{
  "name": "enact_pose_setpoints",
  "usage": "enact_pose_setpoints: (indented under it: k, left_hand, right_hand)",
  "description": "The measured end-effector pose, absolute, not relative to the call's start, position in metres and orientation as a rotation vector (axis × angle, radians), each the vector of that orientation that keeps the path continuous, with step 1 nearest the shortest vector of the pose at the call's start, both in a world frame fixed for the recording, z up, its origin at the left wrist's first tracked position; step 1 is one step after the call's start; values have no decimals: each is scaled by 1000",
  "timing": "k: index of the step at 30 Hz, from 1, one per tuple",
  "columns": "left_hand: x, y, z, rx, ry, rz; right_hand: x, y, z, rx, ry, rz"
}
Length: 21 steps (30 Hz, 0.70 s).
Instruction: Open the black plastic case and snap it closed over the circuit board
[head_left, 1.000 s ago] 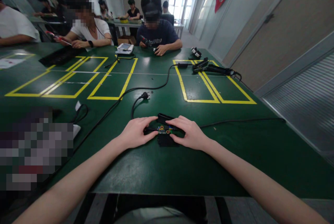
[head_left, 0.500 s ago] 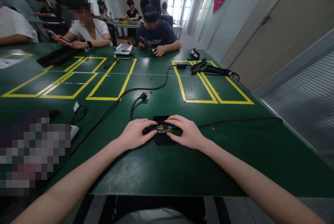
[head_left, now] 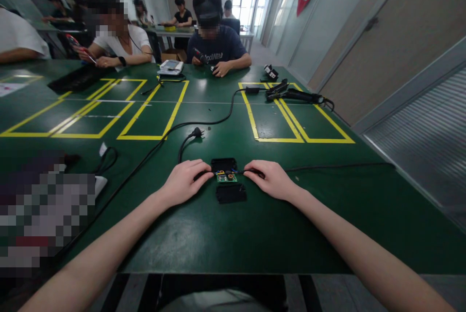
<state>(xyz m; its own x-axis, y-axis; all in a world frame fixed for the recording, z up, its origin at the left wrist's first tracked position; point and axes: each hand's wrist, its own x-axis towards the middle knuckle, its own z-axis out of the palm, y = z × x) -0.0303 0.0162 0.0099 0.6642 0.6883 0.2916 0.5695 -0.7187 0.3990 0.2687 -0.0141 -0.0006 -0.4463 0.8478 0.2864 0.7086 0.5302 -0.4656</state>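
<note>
Between my hands is a small green circuit board [head_left: 226, 177] with copper-coloured coils and thin wires at its ends. One black plastic case half [head_left: 224, 163] lies just behind the board, and the other case half [head_left: 231, 194] lies in front of it. My left hand [head_left: 187, 179] pinches the black cable at the board's left end. On the right, my right hand [head_left: 267, 177] closes its fingers on the black power cord [head_left: 331, 168], which runs off to the right. A mains plug [head_left: 197, 133] on a short curved cable lies beyond my left hand.
A long black cable [head_left: 189, 123] crosses the green table [head_left: 233, 244]. Yellow tape rectangles [head_left: 280, 140] mark the surface. Black tool-like items [head_left: 298, 95] lie at the back right. A blurred-out item [head_left: 40, 215] is at the left. Across the table, a person [head_left: 218, 50] works by hand.
My hands have moved apart from the board's ends onto the cables. The board and both case halves are now more fully exposed.
</note>
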Motion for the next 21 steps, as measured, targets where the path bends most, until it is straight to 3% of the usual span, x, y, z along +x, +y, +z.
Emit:
enact_pose_setpoints:
  k: [21]
  left_hand:
    - [-32, 9, 6, 2451, 880, 577]
  right_hand:
    - [277, -20, 8, -1141, -2431, 492]
